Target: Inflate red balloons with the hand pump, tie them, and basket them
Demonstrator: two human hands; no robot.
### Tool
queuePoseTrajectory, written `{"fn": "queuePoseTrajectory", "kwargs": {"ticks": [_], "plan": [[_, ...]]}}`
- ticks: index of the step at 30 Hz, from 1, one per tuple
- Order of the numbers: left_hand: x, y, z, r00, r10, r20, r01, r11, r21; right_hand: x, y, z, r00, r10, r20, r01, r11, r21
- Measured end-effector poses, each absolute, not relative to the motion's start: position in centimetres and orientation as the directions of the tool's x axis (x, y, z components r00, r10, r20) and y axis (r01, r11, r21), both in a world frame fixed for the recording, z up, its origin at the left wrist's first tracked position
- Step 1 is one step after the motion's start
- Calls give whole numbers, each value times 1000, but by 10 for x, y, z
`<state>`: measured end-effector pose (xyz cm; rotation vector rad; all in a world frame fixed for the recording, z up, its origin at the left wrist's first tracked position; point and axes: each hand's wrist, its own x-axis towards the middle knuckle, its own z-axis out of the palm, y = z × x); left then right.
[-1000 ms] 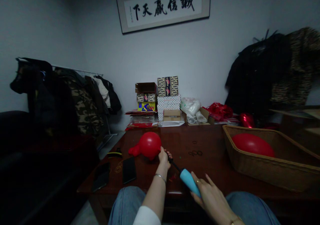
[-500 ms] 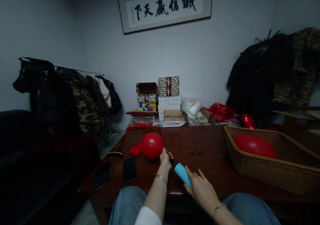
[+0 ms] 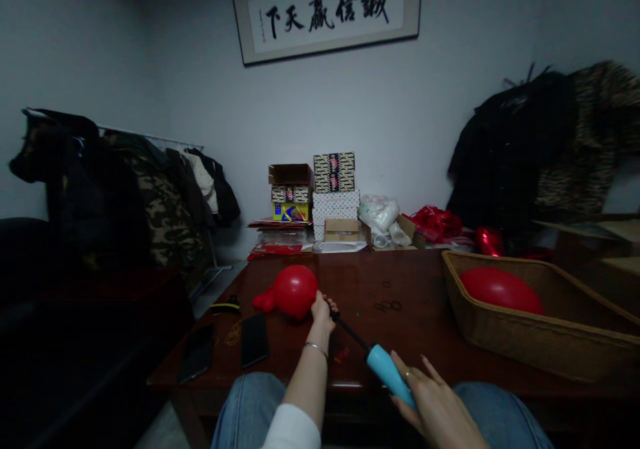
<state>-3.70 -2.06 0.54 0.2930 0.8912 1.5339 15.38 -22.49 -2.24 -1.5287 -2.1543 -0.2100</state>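
White sleeve point(image 3: 294, 426), silver bracelet point(image 3: 317, 347), gold ring point(image 3: 407, 374), blue jeans point(image 3: 247, 406)

the red balloon point(image 3: 295, 292) is partly inflated: a taut, glossy round bulb with smaller, lumpy swellings at its left, over the left part of the table point(image 3: 423, 342), its neck end hidden at the left hand point(image 3: 323, 313). the hand pump point(image 3: 390, 372) slants from there down to the right, black rod exposed above its smooth light-blue barrel.

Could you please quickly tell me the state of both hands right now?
Left hand: closed, holding the red balloon and the black pump end.
Right hand: loosely closed, holding the blue pump handle.
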Motion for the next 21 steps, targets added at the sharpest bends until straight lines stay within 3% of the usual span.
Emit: {"fn": "queuePoseTrajectory", "kwargs": {"ticks": [14, 21], "plan": [[-18, -31, 3, -170, 923, -345, -693, 137, 708, 98, -180, 20, -213, 919, 333, 959, 262, -109], [-26, -28, 3, -175, 923, -343, -676, 140, 723, 88, -178, 18, -205, 926, 318, 961, 251, -112]]}}
